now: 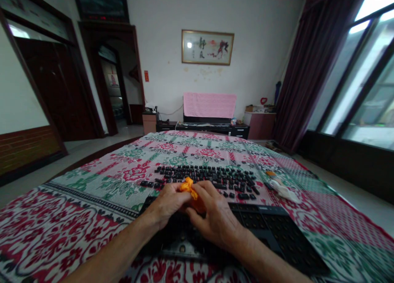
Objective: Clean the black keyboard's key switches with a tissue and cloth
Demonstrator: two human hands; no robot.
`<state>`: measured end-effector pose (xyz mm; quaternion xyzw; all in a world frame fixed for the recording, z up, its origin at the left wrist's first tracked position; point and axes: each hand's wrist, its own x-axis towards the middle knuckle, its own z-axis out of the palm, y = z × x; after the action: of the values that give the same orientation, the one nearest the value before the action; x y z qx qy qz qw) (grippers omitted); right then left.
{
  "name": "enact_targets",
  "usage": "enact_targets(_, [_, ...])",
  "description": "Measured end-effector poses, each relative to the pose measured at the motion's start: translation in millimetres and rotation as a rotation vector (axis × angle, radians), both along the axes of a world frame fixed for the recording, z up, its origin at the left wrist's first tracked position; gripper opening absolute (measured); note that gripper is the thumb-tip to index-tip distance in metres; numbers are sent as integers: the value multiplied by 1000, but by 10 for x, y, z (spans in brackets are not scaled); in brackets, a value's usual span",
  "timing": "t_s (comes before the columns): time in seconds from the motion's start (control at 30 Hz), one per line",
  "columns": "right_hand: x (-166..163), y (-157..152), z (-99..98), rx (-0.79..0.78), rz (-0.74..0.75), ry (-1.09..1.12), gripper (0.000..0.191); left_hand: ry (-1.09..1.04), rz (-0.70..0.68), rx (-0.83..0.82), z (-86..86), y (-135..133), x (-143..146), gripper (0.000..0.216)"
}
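Observation:
An orange cloth [188, 186], crumpled, is bunched between both hands above a black keyboard base [278, 229]. My left hand [168, 203] pinches its left side with thumb and fingers. From the right, my right hand [212, 213] closes round the cloth, its fingers curled. The keyboard base lies in front of me with bare key sockets showing on its right part; its middle is hidden under my hands and arms. Just beyond it, many loose black keycaps [203, 174] are spread in rough rows on the tablecloth [123, 197].
To the right of the keycaps lie a crumpled whitish cloth or bag [286, 191] and a small orange piece [270, 173]. At the far wall, a pink cloth [209, 105] drapes over something on a low dark cabinet [240, 131]. A dark curtain [317, 65] hangs at the right.

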<state>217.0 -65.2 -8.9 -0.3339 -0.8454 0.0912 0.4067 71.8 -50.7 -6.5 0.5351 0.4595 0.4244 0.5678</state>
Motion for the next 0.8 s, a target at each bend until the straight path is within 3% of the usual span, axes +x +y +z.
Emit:
enact_targets(0.2, [72,100,-9,6,-56,-97,30,28,-235,102,61,-34,-21,39])
enact_targets(0.4, [144,186,-26,-5,-9,-93,26,382,-372,121,196,50,-316,40])
enact_targets(0.6, [208,251,-44,-52,-26,-139,25,976,-111,251,222,252,-925,24])
enact_targets(0.7, [112,250,-54,-83,6,-136,27,1224,-82,210,181,296,-1082,26])
enact_targets(0.8, [-14,258,-99,-106,120,-160,27,1300,-109,129,129,314,-1121,28])
